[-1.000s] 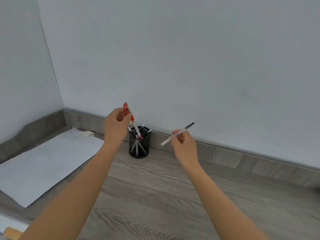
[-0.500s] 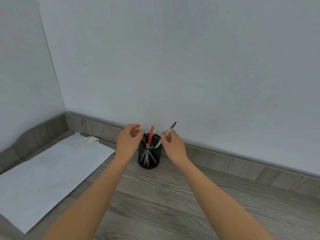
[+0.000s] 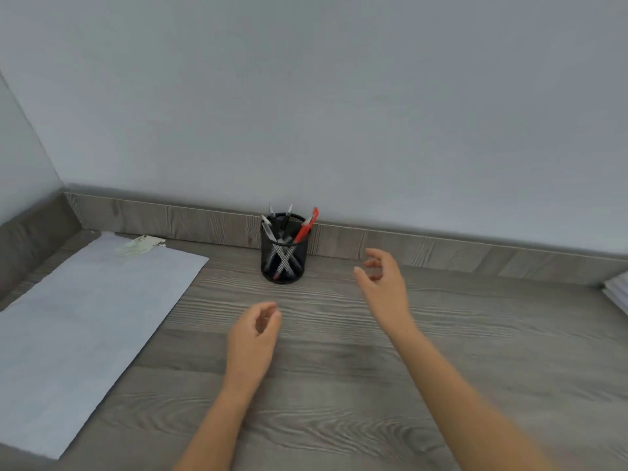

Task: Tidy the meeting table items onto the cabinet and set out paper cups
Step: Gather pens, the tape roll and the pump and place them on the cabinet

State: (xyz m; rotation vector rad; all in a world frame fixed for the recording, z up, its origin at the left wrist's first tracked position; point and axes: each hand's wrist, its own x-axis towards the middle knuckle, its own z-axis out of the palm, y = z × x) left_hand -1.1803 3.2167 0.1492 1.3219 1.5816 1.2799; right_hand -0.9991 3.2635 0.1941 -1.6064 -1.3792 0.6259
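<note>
While both hands hang above the wood-grain desk (image 3: 339, 385) with nothing in them, the black mesh pen holder (image 3: 283, 263) stands upright at the desk's 12 o'clock edge, close against the low wooden back strip (image 3: 441, 246); whether it touches the strip I cannot tell. Several dark and white pens lean inside it, and a red pen (image 3: 307, 225) tilts toward 1 o'clock, its top above the rim. The left hand (image 3: 251, 341) is between 6 and 7 o'clock from the holder, apart from it, its fingers (image 3: 272, 309) loosely curled and empty. The right hand (image 3: 385, 287) is between 3 and 4 o'clock from the holder, near but not touching, its fingers spread, lightly bent, holding nothing. A large white sheet of paper (image 3: 85, 317) lies flat at 9 o'clock, with a small pale crumpled scrap (image 3: 141, 244) at its far corner. At 3 o'clock the frame edge cuts a stack of white papers (image 3: 616, 294). A plain grey wall (image 3: 339, 96) rises behind.
</note>
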